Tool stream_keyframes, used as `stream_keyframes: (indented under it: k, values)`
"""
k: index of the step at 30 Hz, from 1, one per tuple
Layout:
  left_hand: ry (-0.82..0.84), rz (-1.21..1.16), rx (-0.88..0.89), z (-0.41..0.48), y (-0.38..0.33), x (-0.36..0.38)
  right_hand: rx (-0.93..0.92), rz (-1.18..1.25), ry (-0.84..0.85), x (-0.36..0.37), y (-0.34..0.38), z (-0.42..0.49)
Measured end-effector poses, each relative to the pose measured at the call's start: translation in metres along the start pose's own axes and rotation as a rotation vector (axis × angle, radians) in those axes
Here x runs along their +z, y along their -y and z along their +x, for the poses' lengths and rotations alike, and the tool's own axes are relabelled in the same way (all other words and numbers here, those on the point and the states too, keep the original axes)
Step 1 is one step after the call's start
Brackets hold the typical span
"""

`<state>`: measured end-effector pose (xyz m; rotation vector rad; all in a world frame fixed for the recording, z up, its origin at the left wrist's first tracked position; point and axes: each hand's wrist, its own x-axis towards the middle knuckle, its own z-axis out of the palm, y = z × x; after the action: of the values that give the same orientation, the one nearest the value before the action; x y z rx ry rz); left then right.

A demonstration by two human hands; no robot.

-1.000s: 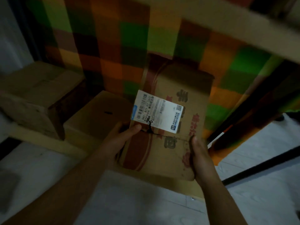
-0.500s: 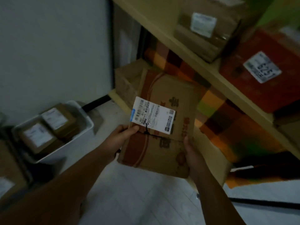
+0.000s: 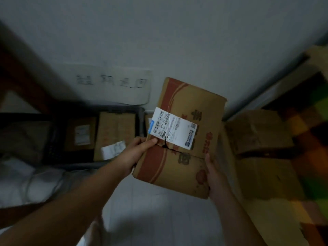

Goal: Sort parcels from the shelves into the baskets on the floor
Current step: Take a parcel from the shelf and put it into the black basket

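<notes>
Head view: both hands hold a cardboard parcel (image 3: 188, 139).
Left hand (image 3: 136, 155) and right hand (image 3: 215, 181) fingers clamp its side edges above a dark basket (image 3: 53, 139).

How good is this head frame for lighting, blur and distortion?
Head view: dim, underexposed; the parcel and its label, held by the left hand and right hand, are fairly sharp; the dark basket and frame edges are blurred; wide-angle bending shows at corners.

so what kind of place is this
Probably a parcel sorting room: a held cardboard parcel bears a shipping label, a dark basket on the floor holds more boxes, and a handwritten sign is on the wall.
</notes>
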<state>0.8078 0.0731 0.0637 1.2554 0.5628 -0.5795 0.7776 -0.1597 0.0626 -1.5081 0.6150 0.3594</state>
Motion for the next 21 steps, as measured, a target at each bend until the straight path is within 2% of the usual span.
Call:
stream_keyframes:
  k: [7,13,21]
  values:
    - [-0.193,-0.127,0.040,0.013,-0.033,-0.174,0.090,-0.037,0.197,0.182,0.005,0.050]
    - [-0.293,-0.161,0.005,0.042,-0.043,-0.255,0.141,-0.116,0.278,0.271,-0.006,0.090]
    - [-0.368,-0.285,-0.055,0.116,0.014,-0.362,0.257,-0.259,0.405,0.378,-0.071,0.164]
